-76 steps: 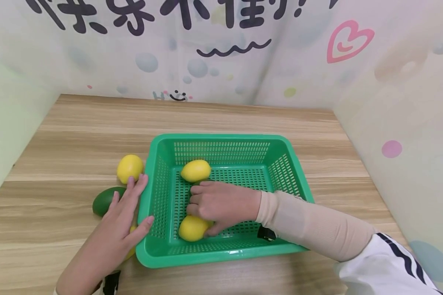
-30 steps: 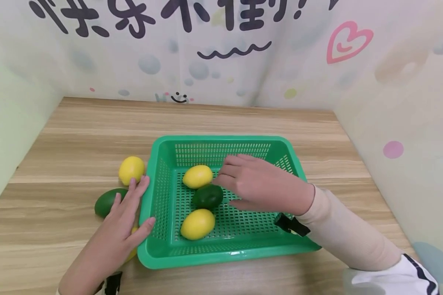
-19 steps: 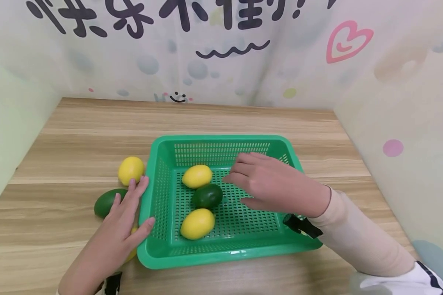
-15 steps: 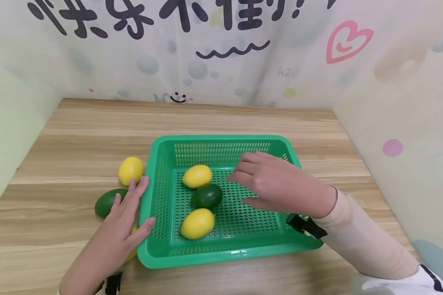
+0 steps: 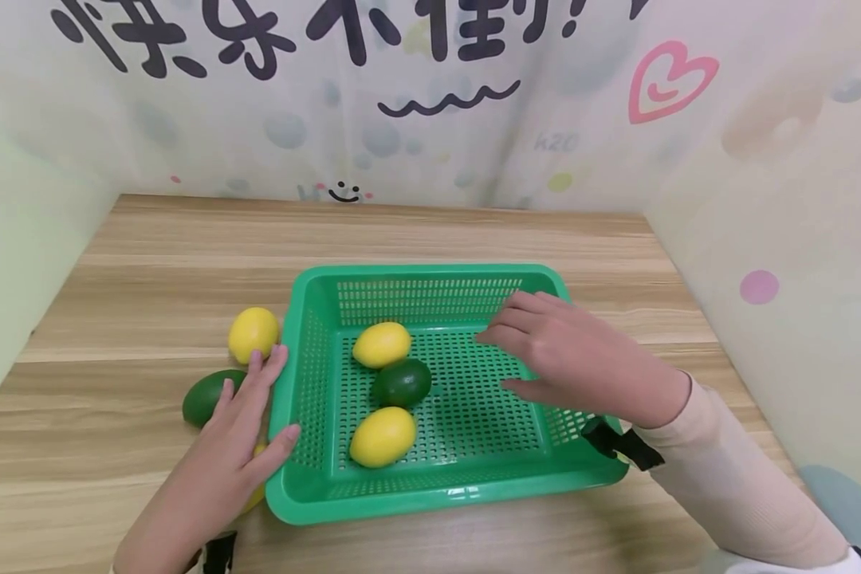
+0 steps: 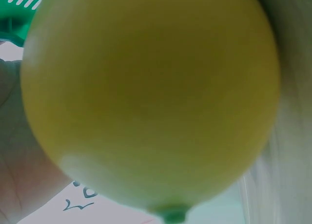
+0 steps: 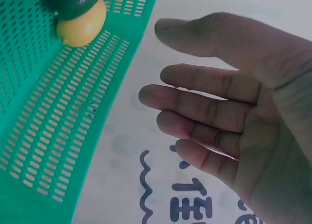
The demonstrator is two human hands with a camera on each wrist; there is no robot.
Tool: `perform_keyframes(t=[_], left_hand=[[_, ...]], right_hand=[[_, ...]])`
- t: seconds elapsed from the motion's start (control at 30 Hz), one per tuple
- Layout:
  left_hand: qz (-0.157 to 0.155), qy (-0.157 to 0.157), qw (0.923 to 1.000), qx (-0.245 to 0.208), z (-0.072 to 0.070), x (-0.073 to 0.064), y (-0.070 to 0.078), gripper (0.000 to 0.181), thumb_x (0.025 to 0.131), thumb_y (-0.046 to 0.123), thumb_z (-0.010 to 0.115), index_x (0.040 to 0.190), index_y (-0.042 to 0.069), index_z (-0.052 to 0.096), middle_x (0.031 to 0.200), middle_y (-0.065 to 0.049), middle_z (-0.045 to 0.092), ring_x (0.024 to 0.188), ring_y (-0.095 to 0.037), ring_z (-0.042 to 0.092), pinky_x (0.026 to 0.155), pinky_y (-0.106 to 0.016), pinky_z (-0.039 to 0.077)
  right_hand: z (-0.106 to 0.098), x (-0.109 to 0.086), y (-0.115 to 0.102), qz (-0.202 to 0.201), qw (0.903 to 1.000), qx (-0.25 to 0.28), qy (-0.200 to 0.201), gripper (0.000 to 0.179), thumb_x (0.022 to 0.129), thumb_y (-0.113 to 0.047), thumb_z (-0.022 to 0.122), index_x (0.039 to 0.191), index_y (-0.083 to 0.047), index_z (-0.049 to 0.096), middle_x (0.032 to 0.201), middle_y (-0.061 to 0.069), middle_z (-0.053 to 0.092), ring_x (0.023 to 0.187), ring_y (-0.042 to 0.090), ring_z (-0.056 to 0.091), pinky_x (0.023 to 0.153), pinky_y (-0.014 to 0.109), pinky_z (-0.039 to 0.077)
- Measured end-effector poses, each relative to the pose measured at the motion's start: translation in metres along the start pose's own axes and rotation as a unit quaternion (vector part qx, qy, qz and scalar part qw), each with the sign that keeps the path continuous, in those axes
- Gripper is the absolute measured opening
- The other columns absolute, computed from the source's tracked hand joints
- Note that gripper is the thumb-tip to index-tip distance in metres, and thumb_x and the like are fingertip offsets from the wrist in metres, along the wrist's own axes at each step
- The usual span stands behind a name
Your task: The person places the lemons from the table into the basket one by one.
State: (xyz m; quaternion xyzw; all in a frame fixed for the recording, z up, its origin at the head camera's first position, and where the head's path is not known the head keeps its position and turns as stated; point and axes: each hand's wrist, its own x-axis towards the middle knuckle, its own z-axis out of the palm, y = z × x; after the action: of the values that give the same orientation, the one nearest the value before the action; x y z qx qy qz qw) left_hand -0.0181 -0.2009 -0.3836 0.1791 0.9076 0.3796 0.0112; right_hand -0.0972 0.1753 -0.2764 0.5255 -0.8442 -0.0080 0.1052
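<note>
My spread left hand [image 5: 233,434] touches the green basket [image 5: 402,505]. My right hand [image 5: 563,351] (thumb parted) hovers over it, lemons [image 5: 382,344] between both.

Head view bright; left-wrist view dim, lemon [image 6: 151,97] blurred; right hand [image 7: 258,119] shadowed, backlit.

The head camera looks forward and down over the worktop [image 5: 186,255], wall lettering [image 5: 359,40] at twelve o'clock. The left-wrist one sits very near a lemon [image 6: 151,97]; the right-wrist one views the right grip [image 7: 253,117] at three o'clock. All share the basket [image 5: 430,500], at ten o'clock in both wrist views.
</note>
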Motion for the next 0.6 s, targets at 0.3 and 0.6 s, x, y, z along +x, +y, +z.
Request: perform_keyframes(t=[0.3,0.6], left_hand=[[0.0,-0.002,1.0,0.0,0.0,-0.001,0.0,0.081,0.107,0.026,0.056,0.167,0.018,0.003,0.171,-0.013,0.016,0.157,-0.037,0.003,0.124,-0.06,-0.004],[0.003,0.001,1.0,0.001,0.0,0.0,-0.003,0.082,0.106,0.025,0.058,0.167,0.016,0.005,0.17,-0.015,0.018,0.157,-0.037,0.004,0.123,-0.06,-0.005]], right_hand=[[0.0,-0.019,0.008,0.02,0.9997,0.008,0.005,0.051,0.07,-0.016,0.094,0.114,0.002,0.073,0.104,0.006,0.073,0.099,0.025,0.064,0.085,0.036,0.057],[-0.001,-0.035,0.013,0.063,0.998,0.006,-0.01,0.053,0.07,-0.015,0.095,0.114,0.003,0.073,0.106,0.009,0.073,0.102,0.027,0.065,0.088,0.039,0.058]])
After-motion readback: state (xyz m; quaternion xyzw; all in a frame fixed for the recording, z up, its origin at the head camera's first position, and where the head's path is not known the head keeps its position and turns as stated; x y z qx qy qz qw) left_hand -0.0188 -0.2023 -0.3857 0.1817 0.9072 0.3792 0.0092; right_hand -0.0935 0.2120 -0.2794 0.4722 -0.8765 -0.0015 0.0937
